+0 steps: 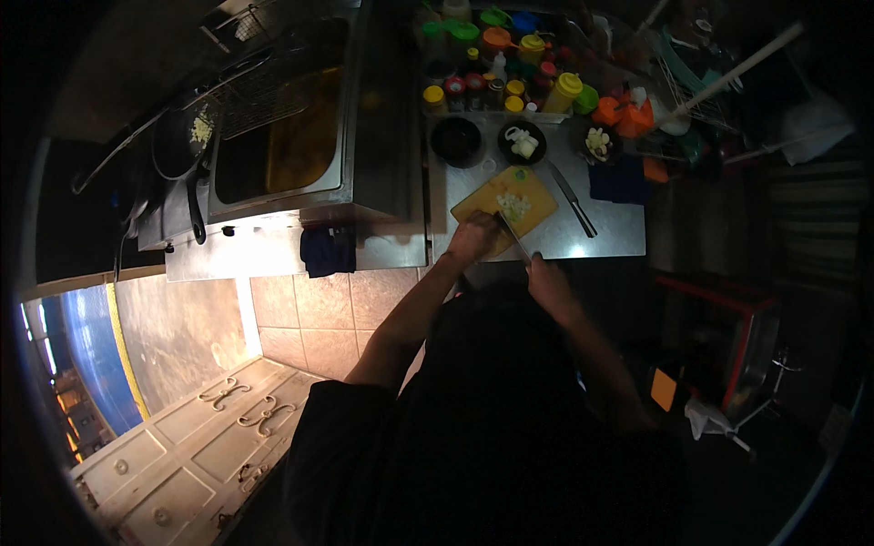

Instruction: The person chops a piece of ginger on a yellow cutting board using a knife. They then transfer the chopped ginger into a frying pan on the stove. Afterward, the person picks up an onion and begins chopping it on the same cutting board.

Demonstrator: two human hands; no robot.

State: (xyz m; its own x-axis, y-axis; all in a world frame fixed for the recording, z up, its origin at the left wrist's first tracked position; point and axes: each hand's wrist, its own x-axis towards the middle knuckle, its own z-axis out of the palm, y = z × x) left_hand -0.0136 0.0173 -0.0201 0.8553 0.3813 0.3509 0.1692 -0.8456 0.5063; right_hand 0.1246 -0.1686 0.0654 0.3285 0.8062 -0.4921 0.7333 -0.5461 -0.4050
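A yellow cutting board (pixel 543 208) lies tilted on the steel table (pixel 618 228), with chopped pale pieces, perhaps onion (pixel 513 205), in its middle. My right hand (pixel 548 283) grips a kitchen knife (pixel 516 240) at the table's front edge, the blade reaching up over the board. Over the board's left part rests my left hand (pixel 476 235), fingers curled beside the blade's far end; what lies under them is hidden. To the board's right lies a second knife (pixel 573 198). Behind the board stands a dark bowl (pixel 506 151) of white onion pieces (pixel 524 145).
A dark bowl (pixel 456 142) and a bowl of peeled garlic cloves (pixel 598 143) flank the onion bowl. Sauce bottles (pixel 564 92) and jars crowd the back. Left stands a deep fryer (pixel 304 150) with a frying pan (pixel 174 147) beyond it. A dark cloth (pixel 618 181) lies at right.
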